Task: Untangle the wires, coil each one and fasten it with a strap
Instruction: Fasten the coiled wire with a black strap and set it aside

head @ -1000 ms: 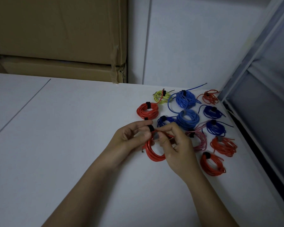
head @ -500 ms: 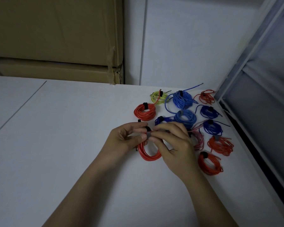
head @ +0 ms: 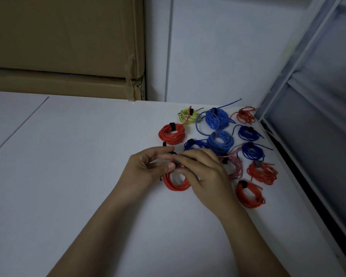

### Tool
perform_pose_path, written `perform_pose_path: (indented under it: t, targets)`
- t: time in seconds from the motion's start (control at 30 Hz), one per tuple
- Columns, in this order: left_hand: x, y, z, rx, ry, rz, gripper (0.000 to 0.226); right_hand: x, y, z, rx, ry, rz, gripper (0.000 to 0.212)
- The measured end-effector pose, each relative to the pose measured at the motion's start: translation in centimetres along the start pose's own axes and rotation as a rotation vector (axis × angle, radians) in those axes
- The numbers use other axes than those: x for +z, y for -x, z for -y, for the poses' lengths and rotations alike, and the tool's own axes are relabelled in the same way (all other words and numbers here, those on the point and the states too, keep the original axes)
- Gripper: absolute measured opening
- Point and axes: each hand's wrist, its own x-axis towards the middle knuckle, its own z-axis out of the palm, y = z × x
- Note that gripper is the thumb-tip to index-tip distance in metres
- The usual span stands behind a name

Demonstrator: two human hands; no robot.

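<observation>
A red wire coil (head: 176,181) hangs between my two hands just above the white table (head: 68,176). My left hand (head: 146,166) pinches its top, where a black strap (head: 174,159) wraps the coil. My right hand (head: 206,172) covers the coil's right side, and its fingers pinch the strap end against my left thumb. Most of the strap is hidden by fingers.
Several strapped coils lie behind and to the right: red (head: 171,133), yellow-green (head: 188,116), blue (head: 217,118), dark blue (head: 248,132), pink (head: 235,166) and red (head: 249,194). Cardboard boxes (head: 64,47) stand at the back left. A metal frame (head: 300,108) borders the table's right edge.
My right hand has closed in over the top of the red coil and its fingers now press the strap there. The coil has stayed between my hands.
</observation>
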Motion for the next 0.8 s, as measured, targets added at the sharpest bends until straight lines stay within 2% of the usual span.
perform_pose_path:
  t: [0.17, 0.3, 0.43, 0.6, 0.7, 0.8]
  targets:
    - [0.3, 0.1, -0.2, -0.026, 0.072, -0.066, 0.026, 0.2, 0.1, 0.5, 0.004, 0.104, -0.043, 0.02]
    - [0.2, 0.0, 0.0, -0.026, 0.051, -0.164, 0.008, 0.4, 0.3, 0.7, 0.04, 0.044, 0.044, 0.016]
    - [0.3, 0.1, -0.1, 0.061, -0.036, -0.218, 0.01, 0.9, 0.3, 0.6, 0.108, -0.019, 0.09, 0.017]
    - [0.6, 0.4, -0.2, 0.108, -0.048, -0.205, 0.022, 1.0, 0.5, 0.4, 0.132, -0.128, 0.0, 0.02]
    - [0.7, 0.6, -0.2, 0.171, -0.16, -0.186, 0.02, 1.2, 0.6, 0.4, 0.164, -0.155, -0.047, 0.02]
    - [1.0, 0.8, -0.2, 0.24, -0.261, -0.164, 0.02, 1.2, 0.5, 0.6, 0.17, -0.145, -0.095, 0.009]
